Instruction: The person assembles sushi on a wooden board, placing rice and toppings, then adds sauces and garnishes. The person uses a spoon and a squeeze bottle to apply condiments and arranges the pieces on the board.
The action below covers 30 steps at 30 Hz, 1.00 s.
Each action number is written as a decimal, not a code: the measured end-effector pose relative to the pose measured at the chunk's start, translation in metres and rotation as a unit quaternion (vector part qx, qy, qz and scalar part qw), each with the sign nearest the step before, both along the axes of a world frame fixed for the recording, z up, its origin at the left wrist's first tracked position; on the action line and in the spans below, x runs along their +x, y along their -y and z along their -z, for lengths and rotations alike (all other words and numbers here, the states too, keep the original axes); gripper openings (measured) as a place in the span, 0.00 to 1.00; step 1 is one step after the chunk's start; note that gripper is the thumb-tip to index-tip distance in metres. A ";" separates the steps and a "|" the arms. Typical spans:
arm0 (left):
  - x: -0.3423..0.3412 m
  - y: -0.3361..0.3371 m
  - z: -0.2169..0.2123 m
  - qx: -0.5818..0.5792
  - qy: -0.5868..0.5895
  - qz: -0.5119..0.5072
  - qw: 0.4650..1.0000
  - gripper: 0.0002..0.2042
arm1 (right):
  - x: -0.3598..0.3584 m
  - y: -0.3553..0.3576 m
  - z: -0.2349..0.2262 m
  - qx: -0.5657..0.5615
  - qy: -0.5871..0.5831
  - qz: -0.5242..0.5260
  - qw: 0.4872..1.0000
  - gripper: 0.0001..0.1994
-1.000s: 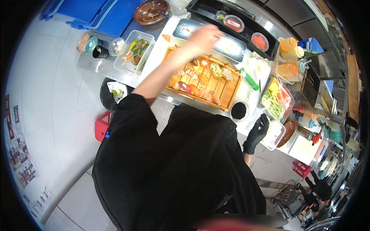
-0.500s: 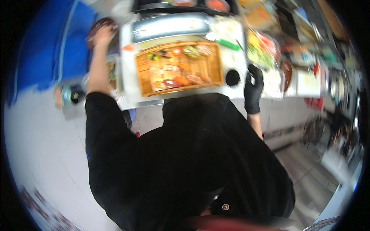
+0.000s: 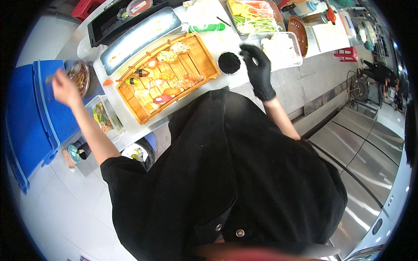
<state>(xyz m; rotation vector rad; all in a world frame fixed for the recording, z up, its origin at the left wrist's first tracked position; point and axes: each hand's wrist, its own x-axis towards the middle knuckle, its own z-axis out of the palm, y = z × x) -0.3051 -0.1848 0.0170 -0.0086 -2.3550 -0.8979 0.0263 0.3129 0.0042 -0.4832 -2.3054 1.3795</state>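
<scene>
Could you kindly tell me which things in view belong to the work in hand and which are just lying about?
Apparently in use:
wooden tray bearing sushi pieces
brown bowl beside the left hand
black-filled bowl beside the gloved right hand

Seemingly just lying about:
blue bins
red stool on the right
green bottle

No legible text, numbers or signs. A round, clear-walled tub [image 3: 139, 6] at the upper edge carries a pale label; print too small to read.
</scene>
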 end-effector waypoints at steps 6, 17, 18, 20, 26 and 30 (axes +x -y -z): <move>0.076 -0.285 -0.046 -0.084 -0.114 0.294 0.945 0.10 | -0.163 0.004 -0.009 -0.030 0.050 -0.200 0.978 0.34; 0.192 -0.323 -0.043 -0.004 0.057 0.278 0.959 0.15 | -0.261 -0.074 0.057 0.274 -0.028 -0.136 0.952 0.11; 0.206 -0.306 -0.039 -0.008 0.110 0.275 0.955 0.15 | -0.259 -0.077 0.057 0.272 0.008 -0.161 0.949 0.11; 0.237 -0.273 -0.040 -0.016 0.207 0.240 0.948 0.14 | -0.246 -0.084 0.047 0.249 0.007 -0.165 0.954 0.10; 0.316 -0.256 -0.043 0.092 0.391 0.169 0.900 0.12 | -0.091 -0.133 -0.005 0.103 -0.115 -0.219 0.963 0.09; 0.330 -0.290 -0.021 0.061 0.421 0.325 0.845 0.12 | -0.018 -0.104 0.025 0.080 0.064 -0.275 0.956 0.06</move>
